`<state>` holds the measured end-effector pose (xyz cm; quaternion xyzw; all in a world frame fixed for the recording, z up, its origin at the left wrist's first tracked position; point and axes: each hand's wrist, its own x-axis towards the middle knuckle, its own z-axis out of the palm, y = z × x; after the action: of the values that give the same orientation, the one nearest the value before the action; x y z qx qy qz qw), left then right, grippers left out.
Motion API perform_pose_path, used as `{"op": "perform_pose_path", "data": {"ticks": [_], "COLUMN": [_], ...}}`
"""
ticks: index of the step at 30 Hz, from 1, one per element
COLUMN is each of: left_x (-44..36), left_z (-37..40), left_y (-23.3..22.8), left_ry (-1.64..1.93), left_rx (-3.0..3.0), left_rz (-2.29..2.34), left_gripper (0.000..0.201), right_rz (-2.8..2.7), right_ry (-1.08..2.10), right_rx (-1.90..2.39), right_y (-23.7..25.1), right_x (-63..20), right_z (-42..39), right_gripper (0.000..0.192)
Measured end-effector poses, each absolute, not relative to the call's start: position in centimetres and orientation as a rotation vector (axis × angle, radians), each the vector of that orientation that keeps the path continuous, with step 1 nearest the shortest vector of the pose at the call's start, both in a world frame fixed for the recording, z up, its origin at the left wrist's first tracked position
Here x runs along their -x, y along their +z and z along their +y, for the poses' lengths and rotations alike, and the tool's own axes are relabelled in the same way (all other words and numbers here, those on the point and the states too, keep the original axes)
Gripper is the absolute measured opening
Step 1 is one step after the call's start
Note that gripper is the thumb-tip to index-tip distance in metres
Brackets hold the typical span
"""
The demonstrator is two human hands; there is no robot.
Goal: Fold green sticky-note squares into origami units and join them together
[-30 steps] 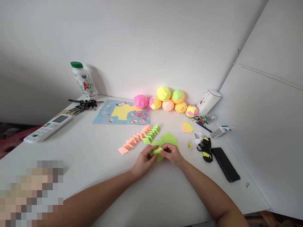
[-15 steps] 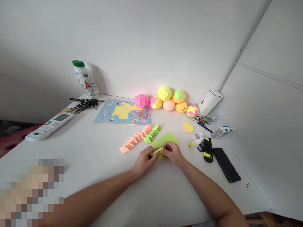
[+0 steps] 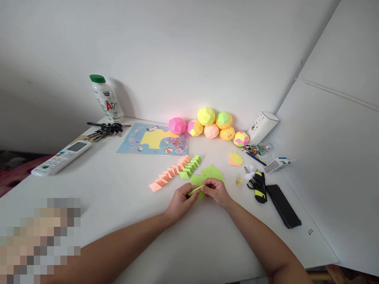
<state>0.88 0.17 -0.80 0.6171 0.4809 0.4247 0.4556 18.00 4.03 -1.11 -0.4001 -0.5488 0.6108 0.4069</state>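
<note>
The left hand and the right hand both pinch a small green paper. It is bright green, folded thin and flat. It sits just above the white tabletop, near more green papers.

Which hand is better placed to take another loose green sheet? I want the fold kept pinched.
Right, probably: the right hand lies beside the loose green sheets, while the left hand grips the folded green paper farther away.
</note>
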Motion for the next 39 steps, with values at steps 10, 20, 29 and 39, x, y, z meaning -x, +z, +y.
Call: {"op": "perform_pose_path", "data": {"ticks": [10,20,29,39], "left_x": [-0.9,-0.9,-1.0,-1.1], "left_z": [0.2,0.1,0.4,0.3], "left_y": [-0.7,-0.8,-1.5,-1.4], "left_ry": [1.04,1.049,1.091,1.09], "left_rx": [-1.547,-1.426,-1.146,-1.176], "left_rz": [1.201,1.156,1.116,1.136], "left_gripper": [0.029,0.027,0.037,0.041], "right_rz": [-1.408,-1.416,-1.417,-1.499], "right_ry": [1.519,1.508,1.452,1.407], "right_rx": [1.004,0.981,0.984,1.11], "right_y": [-1.3,-1.2,-0.6,-1.3], "right_x": [-18.0,-18.1,-17.7,-17.7], "right_z": [4.1,4.0,3.4,3.3], "right_gripper": [0.015,0.015,0.019,0.022]}}
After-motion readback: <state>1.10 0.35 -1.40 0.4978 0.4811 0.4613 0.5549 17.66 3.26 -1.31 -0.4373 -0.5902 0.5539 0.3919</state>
